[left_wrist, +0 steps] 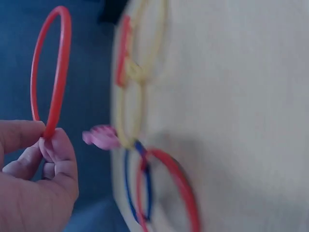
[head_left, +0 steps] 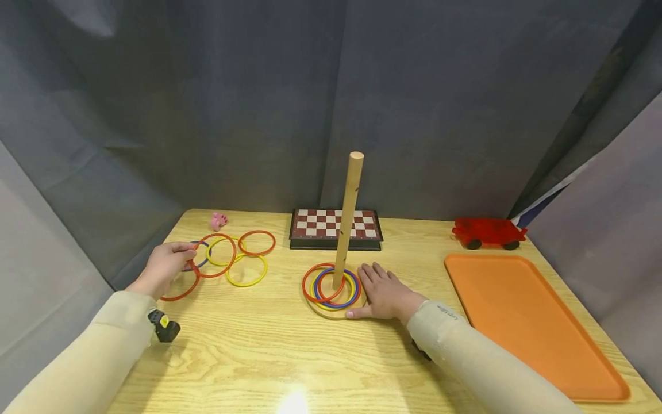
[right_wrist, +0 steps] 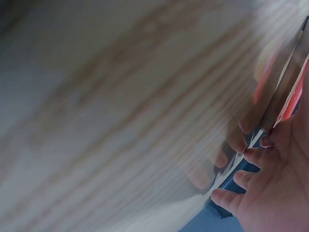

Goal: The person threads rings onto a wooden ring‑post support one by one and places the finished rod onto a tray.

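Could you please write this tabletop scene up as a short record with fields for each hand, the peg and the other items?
Left hand: left hand pinches a red ring lifted off the table.
Right hand: right hand lies flat, fingers straight, on the peg base.
Peg: wooden peg upright, with red, blue and yellow stacked rings around it.
Loose rings: loose rings lie at the left.
Other items: chessboard, red toy car, orange tray, pink toy.
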`<state>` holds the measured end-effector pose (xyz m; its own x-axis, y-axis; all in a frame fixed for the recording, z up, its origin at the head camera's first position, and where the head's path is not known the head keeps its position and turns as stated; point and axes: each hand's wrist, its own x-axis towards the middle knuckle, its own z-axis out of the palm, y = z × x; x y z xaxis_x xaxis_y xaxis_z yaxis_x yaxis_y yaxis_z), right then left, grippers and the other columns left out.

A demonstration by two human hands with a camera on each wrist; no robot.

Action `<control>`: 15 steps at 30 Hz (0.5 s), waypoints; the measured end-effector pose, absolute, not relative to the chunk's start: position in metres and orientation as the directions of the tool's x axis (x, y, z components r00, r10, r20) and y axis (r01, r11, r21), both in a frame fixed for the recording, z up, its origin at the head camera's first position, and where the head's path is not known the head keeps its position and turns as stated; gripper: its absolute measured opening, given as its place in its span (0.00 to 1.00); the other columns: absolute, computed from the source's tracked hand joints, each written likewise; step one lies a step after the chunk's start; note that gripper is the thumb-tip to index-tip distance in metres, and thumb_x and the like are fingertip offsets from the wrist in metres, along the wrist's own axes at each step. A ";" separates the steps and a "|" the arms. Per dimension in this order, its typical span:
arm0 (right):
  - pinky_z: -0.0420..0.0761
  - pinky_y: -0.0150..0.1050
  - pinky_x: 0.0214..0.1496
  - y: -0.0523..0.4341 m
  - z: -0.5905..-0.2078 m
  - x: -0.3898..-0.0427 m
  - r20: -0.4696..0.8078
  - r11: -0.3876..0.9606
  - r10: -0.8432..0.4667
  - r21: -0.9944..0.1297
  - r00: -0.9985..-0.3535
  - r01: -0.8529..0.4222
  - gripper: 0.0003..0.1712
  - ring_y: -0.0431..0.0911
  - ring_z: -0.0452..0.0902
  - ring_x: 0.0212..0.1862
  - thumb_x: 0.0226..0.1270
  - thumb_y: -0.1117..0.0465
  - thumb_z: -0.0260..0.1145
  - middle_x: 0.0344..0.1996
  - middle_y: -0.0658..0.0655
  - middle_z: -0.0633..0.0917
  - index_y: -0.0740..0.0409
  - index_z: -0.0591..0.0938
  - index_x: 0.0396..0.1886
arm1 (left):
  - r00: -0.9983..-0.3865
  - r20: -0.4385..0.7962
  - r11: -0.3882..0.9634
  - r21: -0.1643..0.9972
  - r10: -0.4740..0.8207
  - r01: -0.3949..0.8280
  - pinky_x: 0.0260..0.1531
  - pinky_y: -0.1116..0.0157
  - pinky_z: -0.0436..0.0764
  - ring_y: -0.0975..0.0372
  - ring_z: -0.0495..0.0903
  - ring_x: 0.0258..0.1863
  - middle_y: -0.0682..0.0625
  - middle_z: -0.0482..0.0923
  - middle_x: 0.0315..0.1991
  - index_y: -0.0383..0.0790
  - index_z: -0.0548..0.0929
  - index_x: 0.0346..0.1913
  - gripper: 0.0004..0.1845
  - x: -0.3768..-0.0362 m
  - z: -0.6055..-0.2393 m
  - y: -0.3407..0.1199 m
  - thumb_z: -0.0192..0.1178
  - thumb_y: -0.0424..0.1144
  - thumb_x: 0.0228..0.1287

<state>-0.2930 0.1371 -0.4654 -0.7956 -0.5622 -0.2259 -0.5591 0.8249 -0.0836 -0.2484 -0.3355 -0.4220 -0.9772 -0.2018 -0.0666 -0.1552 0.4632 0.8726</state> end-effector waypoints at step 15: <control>0.57 0.67 0.75 0.137 -0.465 -0.294 -0.237 0.822 -0.566 -0.082 -0.790 -0.564 0.69 0.67 0.46 0.79 0.62 0.19 0.58 0.80 0.69 0.55 0.68 0.53 0.82 | -0.997 0.063 0.269 0.962 -0.052 0.046 0.36 0.73 0.82 0.66 0.78 0.35 0.46 0.75 0.48 0.23 0.72 0.67 0.21 -0.273 -0.275 -0.248 0.55 0.31 0.78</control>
